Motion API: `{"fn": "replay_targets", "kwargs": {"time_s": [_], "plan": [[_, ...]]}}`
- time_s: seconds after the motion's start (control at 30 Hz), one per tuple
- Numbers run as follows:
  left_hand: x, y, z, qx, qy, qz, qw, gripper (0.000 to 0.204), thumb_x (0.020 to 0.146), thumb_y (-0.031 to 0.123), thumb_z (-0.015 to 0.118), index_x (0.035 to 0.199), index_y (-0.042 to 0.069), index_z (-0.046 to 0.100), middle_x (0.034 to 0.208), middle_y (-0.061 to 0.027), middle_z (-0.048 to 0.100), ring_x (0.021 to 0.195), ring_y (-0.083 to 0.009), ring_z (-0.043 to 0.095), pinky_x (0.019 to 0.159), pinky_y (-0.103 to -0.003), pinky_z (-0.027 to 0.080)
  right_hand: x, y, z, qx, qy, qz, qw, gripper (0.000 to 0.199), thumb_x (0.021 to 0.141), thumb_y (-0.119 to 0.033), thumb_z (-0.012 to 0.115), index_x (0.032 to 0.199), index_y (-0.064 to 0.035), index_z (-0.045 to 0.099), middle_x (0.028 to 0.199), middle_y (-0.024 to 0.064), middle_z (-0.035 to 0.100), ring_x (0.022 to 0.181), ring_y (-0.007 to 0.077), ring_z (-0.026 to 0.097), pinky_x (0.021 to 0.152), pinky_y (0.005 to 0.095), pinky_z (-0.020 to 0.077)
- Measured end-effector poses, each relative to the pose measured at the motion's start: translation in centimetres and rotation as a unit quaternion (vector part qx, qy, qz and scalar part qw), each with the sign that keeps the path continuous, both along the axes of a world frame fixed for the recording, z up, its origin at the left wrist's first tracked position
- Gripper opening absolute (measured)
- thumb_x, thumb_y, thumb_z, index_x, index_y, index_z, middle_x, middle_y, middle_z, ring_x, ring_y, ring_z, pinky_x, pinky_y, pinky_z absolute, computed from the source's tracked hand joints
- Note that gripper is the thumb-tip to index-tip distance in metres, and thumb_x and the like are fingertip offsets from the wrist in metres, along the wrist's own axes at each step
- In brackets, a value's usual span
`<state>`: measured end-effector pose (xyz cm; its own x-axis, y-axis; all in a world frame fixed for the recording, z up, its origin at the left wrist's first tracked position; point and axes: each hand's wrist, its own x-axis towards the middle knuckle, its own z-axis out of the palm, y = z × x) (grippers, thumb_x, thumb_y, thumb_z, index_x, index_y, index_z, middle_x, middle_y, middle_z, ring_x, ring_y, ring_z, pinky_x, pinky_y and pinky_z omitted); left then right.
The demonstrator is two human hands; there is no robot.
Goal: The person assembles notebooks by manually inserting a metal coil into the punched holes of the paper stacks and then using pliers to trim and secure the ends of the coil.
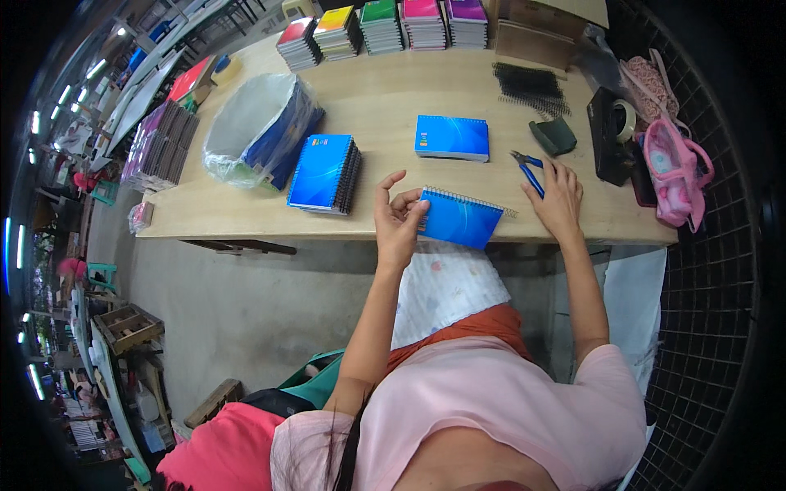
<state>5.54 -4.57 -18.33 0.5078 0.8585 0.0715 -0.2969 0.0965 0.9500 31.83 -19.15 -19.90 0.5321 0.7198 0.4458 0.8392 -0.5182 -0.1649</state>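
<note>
A blue spiral notebook (463,219) is tilted at the table's near edge, its wire coil along the top and a bit of wire jutting out at the right. My left hand (399,219) pinches its left end, thumb on the cover and index finger raised. To the right, my right hand (561,200) is closed about the blue handles of cutting pliers (527,170), whose jaws point away to the left. Beyond the held notebook lies a short stack of blue notebooks (452,137). A taller stack of blue spiral notebooks (321,173) stands left of my left hand.
A plastic-lined bin (254,135) stands on the table's left. Black wire coils (532,88), a dark green object (553,136) and a black tape holder (607,135) lie at the right, beside a pink bag (675,168). Colourful notebook stacks (381,29) line the far edge.
</note>
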Motion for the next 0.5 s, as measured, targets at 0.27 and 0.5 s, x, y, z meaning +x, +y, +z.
{"fn": "replay_targets", "kwargs": {"time_s": [0.27, 0.5], "plan": [[-1.0, -0.3, 0.8, 0.020, 0.039, -0.002, 0.999, 0.065, 0.088, -0.003, 0.068, 0.145, 0.007, 0.037, 0.103, -0.0116, 0.070, 0.088, -0.0111, 0.064, 0.079, -0.025, 0.051, -1.4, 0.9, 4.1, 0.090, 0.212, 0.100, 0.968, 0.048, 0.091, -0.033, 0.065, 0.130, -0.0076, 0.054, 0.116, 0.0161, 0.056, 0.109, 0.0371, 0.057, 0.097, 0.0476, 0.0420], [-1.4, -0.8, 1.9, 0.043, 0.042, -0.017, 0.998, 0.068, 0.088, -0.003, 0.067, 0.148, 0.007, 0.036, 0.103, -0.0119, 0.072, 0.088, -0.0107, 0.064, 0.078, -0.024, 0.050, -6.4, 2.6, 10.4, 0.042, 0.008, 0.341, 0.939, 0.050, 0.083, -0.031, 0.072, 0.129, -0.0164, 0.060, 0.121, 0.0109, 0.058, 0.114, 0.0321, 0.057, 0.106, 0.0563, 0.0359]]}}
